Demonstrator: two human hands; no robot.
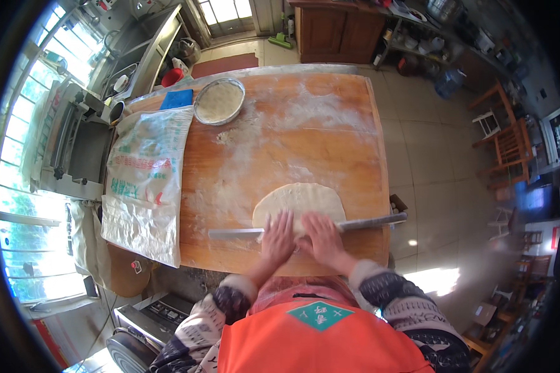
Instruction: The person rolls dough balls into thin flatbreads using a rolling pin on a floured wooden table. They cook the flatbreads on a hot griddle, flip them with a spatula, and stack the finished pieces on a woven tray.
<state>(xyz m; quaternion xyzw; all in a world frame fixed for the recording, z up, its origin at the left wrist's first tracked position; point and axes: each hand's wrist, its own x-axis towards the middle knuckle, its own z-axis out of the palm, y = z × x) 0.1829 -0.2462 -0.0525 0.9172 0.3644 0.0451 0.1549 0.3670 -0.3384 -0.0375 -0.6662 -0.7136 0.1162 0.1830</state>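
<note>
A flattened sheet of dough (303,198) lies near the front edge of the floured wooden table (280,154). Across its near side runs a long rolling pin (373,221), its left end looking silvery and its right end dark, reaching past the table's right edge. My left hand (278,238) presses on the middle of the pin, fingers stretched forward over the dough. Close beside it, my right hand (324,238) rests on the pin with its fingers angled to the left. Both hands cover the pin's middle, so I cannot tell whether dough is wrapped around it there.
A metal bowl of flour (219,101) stands at the far left, beside a blue cloth-like square (177,99). Along the left edge lies a printed flour sack (144,182), with a machine (81,144) beyond it. An open cardboard box (398,205) sits just off the right edge.
</note>
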